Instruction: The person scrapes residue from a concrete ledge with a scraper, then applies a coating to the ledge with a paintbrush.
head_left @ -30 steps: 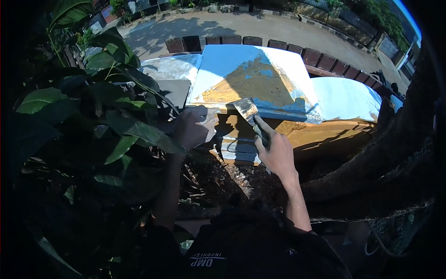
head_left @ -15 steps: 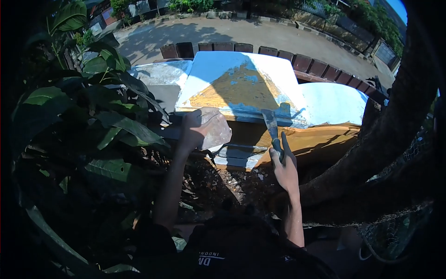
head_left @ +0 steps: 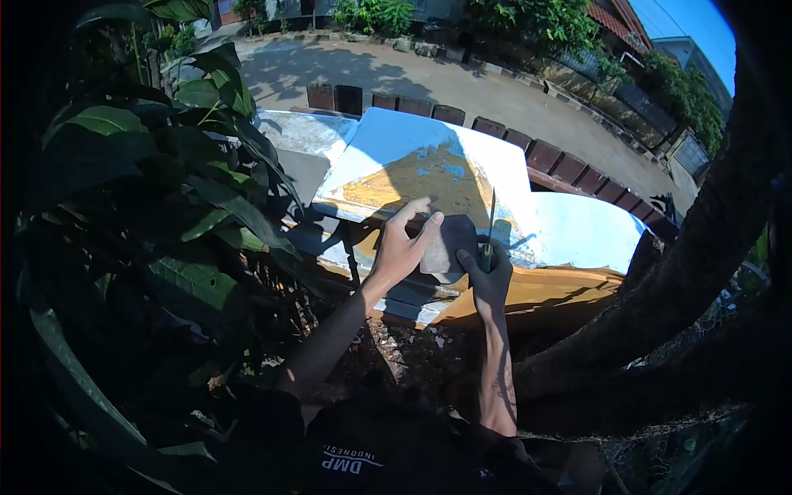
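My right hand [head_left: 492,280] is wrapped round the handle of a putty knife [head_left: 492,221], its thin blade pointing up and seen almost edge-on. A flat dark-grey piece [head_left: 454,243], paler at its lower left, sits between both hands; my right thumb lies against its lower right edge. On its left is my left hand [head_left: 399,252], fingers stretched apart and thumb tip right at the piece's upper edge. Both hands are over the near edge of a sloping painted panel [head_left: 503,161], white and pale blue with a scraped, yellowish-brown patch [head_left: 396,188].
Large leaves [head_left: 198,280] crowd the left side, and a thick trunk [head_left: 643,305] leans in on the right. Behind the panel runs a row of dark brown slats [head_left: 544,155], with a road [head_left: 363,70] beyond. Paint flakes and debris [head_left: 392,351] lie below.
My left hand has moved right, its fingers now spread from the flat piece they gripped. That piece has come over beside my right hand, and the putty knife has turned edge-on. The view has tilted.
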Demonstrator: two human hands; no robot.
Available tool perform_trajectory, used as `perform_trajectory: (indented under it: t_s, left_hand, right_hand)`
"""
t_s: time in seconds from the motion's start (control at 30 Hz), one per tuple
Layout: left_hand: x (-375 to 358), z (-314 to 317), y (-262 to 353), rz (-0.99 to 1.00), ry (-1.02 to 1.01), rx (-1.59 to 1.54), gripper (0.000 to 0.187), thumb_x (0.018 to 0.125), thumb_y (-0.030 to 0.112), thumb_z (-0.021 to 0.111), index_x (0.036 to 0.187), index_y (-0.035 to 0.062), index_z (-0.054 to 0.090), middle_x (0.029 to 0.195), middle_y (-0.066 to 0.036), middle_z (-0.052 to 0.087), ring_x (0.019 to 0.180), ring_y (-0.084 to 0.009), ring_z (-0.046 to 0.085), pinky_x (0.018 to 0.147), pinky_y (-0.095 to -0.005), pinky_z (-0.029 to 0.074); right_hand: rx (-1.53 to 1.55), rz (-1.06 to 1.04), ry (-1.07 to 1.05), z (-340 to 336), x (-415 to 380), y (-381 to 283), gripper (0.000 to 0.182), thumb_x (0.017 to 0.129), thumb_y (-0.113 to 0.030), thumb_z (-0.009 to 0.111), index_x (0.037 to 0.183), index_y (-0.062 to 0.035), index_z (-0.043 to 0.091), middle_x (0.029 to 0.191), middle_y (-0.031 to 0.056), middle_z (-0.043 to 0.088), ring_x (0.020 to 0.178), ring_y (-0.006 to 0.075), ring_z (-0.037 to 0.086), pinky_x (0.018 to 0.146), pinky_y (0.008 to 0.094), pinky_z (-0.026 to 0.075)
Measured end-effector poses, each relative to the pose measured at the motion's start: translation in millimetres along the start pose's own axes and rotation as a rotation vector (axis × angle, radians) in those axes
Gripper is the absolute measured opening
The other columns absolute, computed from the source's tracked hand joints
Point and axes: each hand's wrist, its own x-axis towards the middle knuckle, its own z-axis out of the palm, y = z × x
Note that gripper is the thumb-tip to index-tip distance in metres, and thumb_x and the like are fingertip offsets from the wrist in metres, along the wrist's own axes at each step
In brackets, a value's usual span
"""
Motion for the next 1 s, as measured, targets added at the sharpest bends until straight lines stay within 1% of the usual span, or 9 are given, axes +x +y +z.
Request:
perform_trajectory:
  t_s: [0.07, 0.17, 0.27, 0.43, 0.5, 0.57, 0.73, 0.87, 1.0]
  left_hand:
    - [31.1, -22.0, 8.6, 0.077, 0.028, 0.225, 0.065, 0.098, 0.041, 0.067, 0.139, -0.007, 0.054, 0.136, -0.026, 0.059, 0.126, -0.0374, 0.056, 0.108, -0.0432, 0.043]
    - [89.4, -59.5, -45.0, 0.146, 0.156, 0.729, 0.077, 0.1, 0.049, 0.058, 0.151, -0.005, 0.041, 0.156, -0.028, 0.04, 0.146, -0.0415, 0.035, 0.121, -0.0486, 0.026]
    - [124.0, -65.9, -88.9, -0.086, 0.155, 0.945, 0.081, 0.102, 0.057, 0.044, 0.155, -0.0042, 0.035, 0.159, -0.032, 0.033, 0.151, -0.0428, 0.026, 0.124, -0.0488, 0.021]
    - [164.2, -0.8, -63.5, -0.229, -0.08, 0.882, 0.084, 0.106, 0.061, 0.031, 0.156, -0.0067, 0.032, 0.16, -0.034, 0.028, 0.151, -0.0442, 0.026, 0.125, -0.0468, 0.018]
    - [199.9, 44.5, -61.5, 0.043, -0.235, 0.548, 0.086, 0.104, 0.063, 0.035, 0.153, -0.0077, 0.036, 0.156, -0.035, 0.035, 0.15, -0.0439, 0.03, 0.124, -0.046, 0.023]
    - [241.6, 86.5, -48.1, 0.019, -0.452, -0.3, 0.072, 0.103, 0.057, 0.046, 0.145, -0.0016, 0.053, 0.144, -0.033, 0.053, 0.14, -0.0411, 0.048, 0.116, -0.0429, 0.036]
    - [251.7, 45.5, 23.2, 0.19, -0.229, 0.318, 0.049, 0.1, 0.049, 0.058, 0.129, 0.0108, 0.07, 0.125, -0.02, 0.069, 0.117, -0.0354, 0.065, 0.102, -0.0429, 0.05]
    - [237.8, 18.1, -77.3, 0.427, -0.46, 0.644, 0.059, 0.103, 0.057, 0.046, 0.135, 0.0112, 0.066, 0.146, -0.02, 0.056, 0.138, -0.0348, 0.05, 0.115, -0.045, 0.04]
    - [234.2, -24.2, -95.0, 0.214, -0.226, 0.908, 0.057, 0.107, 0.049, 0.042, 0.144, 0.0079, 0.057, 0.159, -0.021, 0.041, 0.148, -0.0371, 0.037, 0.122, -0.0465, 0.031]
  right_hand:
    - [-0.044, -0.149, 0.202, -11.2, 38.0, 19.9, 0.035, 0.09, -0.015, 0.08, 0.117, 0.0, 0.063, 0.095, 0.0045, 0.065, 0.082, 0.0115, 0.057, 0.072, 0.0291, 0.047]
    - [-0.343, -0.219, 0.565, -12.0, 72.8, 25.5, 0.035, 0.092, -0.017, 0.076, 0.119, 0.0, 0.062, 0.094, 0.0138, 0.07, 0.082, 0.0249, 0.068, 0.07, 0.0379, 0.05]
    - [-0.498, -0.325, 0.774, 7.7, 84.0, 42.2, 0.038, 0.092, -0.022, 0.073, 0.122, -0.0017, 0.062, 0.093, 0.0217, 0.072, 0.082, 0.0406, 0.071, 0.07, 0.0467, 0.052]
    - [-0.786, -0.508, 0.734, 14.2, 85.7, 57.5, 0.035, 0.088, -0.018, 0.075, 0.121, -0.0088, 0.065, 0.081, 0.0184, 0.07, 0.073, 0.0399, 0.068, 0.065, 0.0471, 0.05]
    - [-0.783, -0.46, 0.728, 15.1, 79.6, 59.9, 0.036, 0.085, -0.015, 0.074, 0.12, -0.0072, 0.067, 0.087, 0.0175, 0.071, 0.076, 0.0396, 0.069, 0.067, 0.0467, 0.051]
    - [-0.755, -0.384, 0.708, 14.2, 79.5, 60.9, 0.038, 0.08, -0.01, 0.071, 0.118, -0.003, 0.068, 0.1, 0.016, 0.074, 0.082, 0.0396, 0.07, 0.072, 0.0462, 0.053]
    - [-0.723, -0.435, 0.694, 11.1, 79.7, 58.0, 0.038, 0.08, -0.007, 0.071, 0.118, -0.0016, 0.068, 0.102, 0.0169, 0.073, 0.083, 0.0396, 0.069, 0.072, 0.0459, 0.053]
    - [-0.707, -0.423, 0.697, 12.0, 79.9, 59.0, 0.04, 0.08, -0.007, 0.071, 0.119, -0.0016, 0.067, 0.099, 0.0172, 0.073, 0.082, 0.0397, 0.069, 0.072, 0.0457, 0.053]
    - [-0.674, -0.477, 0.71, 13.3, 80.1, 54.4, 0.041, 0.08, -0.007, 0.071, 0.121, -0.0028, 0.066, 0.095, 0.0184, 0.072, 0.079, 0.0399, 0.069, 0.07, 0.046, 0.052]
